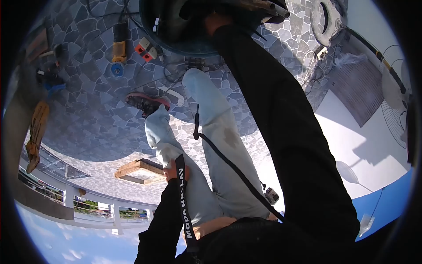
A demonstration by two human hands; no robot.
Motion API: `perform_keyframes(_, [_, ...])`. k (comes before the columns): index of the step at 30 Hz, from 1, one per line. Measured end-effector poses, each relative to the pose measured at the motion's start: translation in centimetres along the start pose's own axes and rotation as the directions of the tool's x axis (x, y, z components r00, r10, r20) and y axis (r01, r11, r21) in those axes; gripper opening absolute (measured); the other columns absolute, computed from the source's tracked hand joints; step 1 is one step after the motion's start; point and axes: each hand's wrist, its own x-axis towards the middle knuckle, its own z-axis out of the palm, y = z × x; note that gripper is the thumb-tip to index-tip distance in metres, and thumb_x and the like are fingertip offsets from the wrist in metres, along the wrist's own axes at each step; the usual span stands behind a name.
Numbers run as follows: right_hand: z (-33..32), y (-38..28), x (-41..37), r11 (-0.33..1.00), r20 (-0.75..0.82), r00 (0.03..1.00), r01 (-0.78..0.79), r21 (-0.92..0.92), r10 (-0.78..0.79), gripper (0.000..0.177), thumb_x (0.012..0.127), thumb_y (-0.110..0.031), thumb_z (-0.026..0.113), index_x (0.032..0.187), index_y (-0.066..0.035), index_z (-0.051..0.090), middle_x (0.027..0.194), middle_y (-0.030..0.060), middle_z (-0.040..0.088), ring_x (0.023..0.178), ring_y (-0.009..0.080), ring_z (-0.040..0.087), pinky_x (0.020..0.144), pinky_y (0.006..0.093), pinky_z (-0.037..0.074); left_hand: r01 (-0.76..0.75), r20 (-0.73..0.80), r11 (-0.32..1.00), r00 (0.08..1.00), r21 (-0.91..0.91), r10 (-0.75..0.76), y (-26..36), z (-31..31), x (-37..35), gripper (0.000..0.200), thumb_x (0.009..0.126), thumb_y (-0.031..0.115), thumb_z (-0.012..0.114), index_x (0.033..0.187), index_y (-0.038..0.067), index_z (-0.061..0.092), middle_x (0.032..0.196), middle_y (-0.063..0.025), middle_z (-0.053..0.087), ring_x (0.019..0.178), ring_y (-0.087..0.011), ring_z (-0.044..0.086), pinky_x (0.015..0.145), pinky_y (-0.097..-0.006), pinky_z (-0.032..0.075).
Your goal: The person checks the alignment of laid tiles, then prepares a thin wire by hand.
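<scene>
My right hand (216, 22) reaches into a large dark tub (176, 46) at the top; its fingers are lost in the shadow, so what it holds, if anything, is hidden. Dark pipe-like pieces (259, 5) lie across the tub's rim near it. My left hand (170, 172) rests against my light blue trouser leg (193, 185), partly covered by a black lettered strap (182, 198), its fingers unclear. A black cord (233, 167) hangs over my other leg.
An angle grinder (119, 46) and a red and white socket block (146, 49) lie on the stone-patterned floor left of the tub. A wooden frame (140, 170) lies farther left. At right are a tyre-like ring (326, 22), cables, a corrugated sheet (358, 90) and a fan (395, 119).
</scene>
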Motion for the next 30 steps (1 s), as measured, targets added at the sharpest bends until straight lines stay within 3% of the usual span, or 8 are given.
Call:
perform_keyframes(1, [-0.9, -0.6, 0.1, 1.000, 0.006, 1.000, 0.006, 0.008, -0.006, 0.025, 0.086, -0.020, 0.054, 0.104, -0.008, 0.066, 0.111, 0.0188, 0.065, 0.106, 0.0340, 0.062, 0.091, 0.0464, 0.050, -0.147, -0.075, 0.989, 0.987, -0.028, 0.145, -3.0, 3.1, 2.6, 0.077, 0.076, 0.044, 0.063, 0.143, 0.020, 0.035, 0.124, -0.0316, 0.038, 0.112, -0.0445, 0.050, 0.092, -0.0520, 0.044])
perform_keyframes(8, [-5.4, -5.4, -2.6, 0.886, 0.173, 0.975, -0.202, 0.417, 0.141, 0.032, 0.074, -0.024, 0.070, 0.101, -0.006, 0.069, 0.110, 0.0217, 0.064, 0.100, 0.0386, 0.063, 0.087, 0.0458, 0.052, -0.075, -0.011, 0.997, 0.997, -0.036, 0.074, 0.3, -0.5, -0.5, 0.076, 0.075, 0.043, 0.062, 0.141, 0.013, 0.037, 0.122, -0.0330, 0.038, 0.115, -0.0464, 0.047, 0.094, -0.0529, 0.043])
perform_keyframes(18, [-3.8, -4.6, -1.1, 0.622, 0.207, 0.946, -0.322, 0.714, 0.252, 0.032, 0.076, -0.025, 0.063, 0.096, 0.000, 0.069, 0.108, 0.0232, 0.064, 0.099, 0.0388, 0.063, 0.088, 0.0445, 0.051, -0.094, -0.136, 0.992, 0.985, 0.084, 0.105, -1.0, 2.6, 2.3, 0.078, 0.068, 0.042, 0.067, 0.135, 0.013, 0.038, 0.122, -0.0318, 0.039, 0.111, -0.0498, 0.047, 0.092, -0.0550, 0.043])
perform_keyframes(19, [-2.8, -3.6, -1.0, 0.798, 0.149, 0.983, -0.171, 0.578, 0.102, 0.031, 0.080, -0.025, 0.060, 0.096, 0.001, 0.069, 0.113, 0.0221, 0.063, 0.103, 0.0385, 0.062, 0.089, 0.0434, 0.050, -0.141, -0.145, 0.990, 0.979, 0.026, 0.143, -2.6, 4.2, 4.1, 0.079, 0.068, 0.042, 0.066, 0.136, 0.014, 0.038, 0.122, -0.0316, 0.039, 0.111, -0.0500, 0.047, 0.092, -0.0554, 0.042])
perform_keyframes(20, [4.4, -2.9, 0.9, 0.793, 0.150, 0.984, -0.170, 0.585, 0.100, 0.031, 0.080, -0.025, 0.060, 0.096, 0.001, 0.069, 0.113, 0.0221, 0.063, 0.103, 0.0385, 0.062, 0.089, 0.0434, 0.050, -0.187, -0.155, 0.982, 0.971, -0.030, 0.180, -3.6, 4.8, 5.0, 0.080, 0.068, 0.043, 0.066, 0.138, 0.014, 0.037, 0.122, -0.0314, 0.039, 0.111, -0.0503, 0.046, 0.092, -0.0558, 0.042])
perform_keyframes(22, [19.0, -2.3, 4.4, 0.948, -0.416, 0.903, 0.035, 0.316, 0.105, 0.032, 0.083, -0.025, 0.058, 0.100, 0.001, 0.068, 0.113, 0.0204, 0.063, 0.105, 0.0362, 0.061, 0.089, 0.0444, 0.049, -0.181, -0.138, 0.983, 0.975, -0.039, 0.174, -2.3, 2.1, 2.6, 0.082, 0.068, 0.044, 0.066, 0.139, 0.014, 0.037, 0.123, -0.0315, 0.039, 0.111, -0.0508, 0.046, 0.093, -0.0564, 0.042])
perform_keyframes(23, [17.8, -1.8, 4.7, 0.996, -0.468, 0.884, 0.031, 0.078, 0.009, 0.030, 0.087, -0.025, 0.055, 0.103, -0.002, 0.066, 0.104, 0.0147, 0.065, 0.097, 0.0306, 0.063, 0.084, 0.0411, 0.050, -0.182, -0.122, 0.982, 0.977, -0.055, 0.174, -1.6, 1.1, 1.8, 0.083, 0.068, 0.044, 0.066, 0.140, 0.014, 0.037, 0.124, -0.0317, 0.038, 0.110, -0.0512, 0.046, 0.093, -0.0571, 0.041])
perform_keyframes(30, [12.8, 2.5, 2.8, 0.882, -0.250, 0.962, 0.019, 0.471, 0.113, 0.034, 0.086, -0.028, 0.056, 0.109, -0.004, 0.065, 0.110, 0.0160, 0.063, 0.102, 0.0310, 0.061, 0.089, 0.0428, 0.049, -0.102, -0.147, 0.989, 0.985, -0.107, 0.086, 0.4, 0.9, -0.3, 0.083, 0.071, 0.044, 0.064, 0.143, 0.016, 0.035, 0.125, -0.0327, 0.036, 0.112, -0.0511, 0.045, 0.093, -0.0570, 0.041])
